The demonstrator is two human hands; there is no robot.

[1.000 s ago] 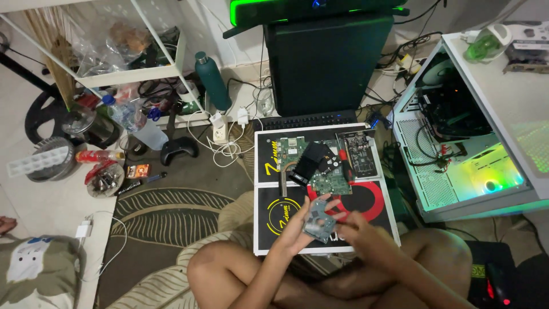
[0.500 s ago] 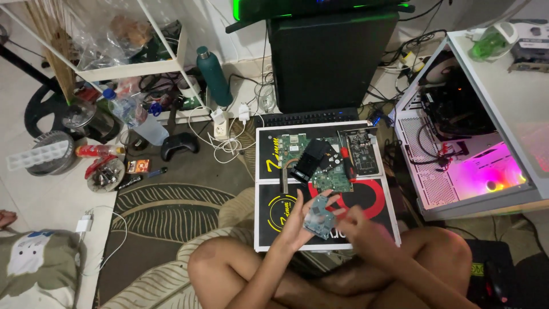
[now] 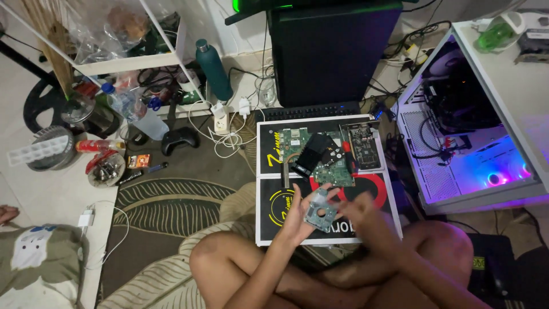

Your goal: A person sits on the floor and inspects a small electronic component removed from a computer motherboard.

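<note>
our left hand (image 3: 296, 213) grips the drive (image 3: 320, 210) by its left edge | right hand (image 3: 359, 207) curled at its right edge, grip unclear | drive held above the black board (image 3: 274, 171), below the circuit board (image 3: 329, 166)

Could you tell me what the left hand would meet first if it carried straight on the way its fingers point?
Probably the green circuit board lying just beyond the left hand, though depth is unclear.
</note>
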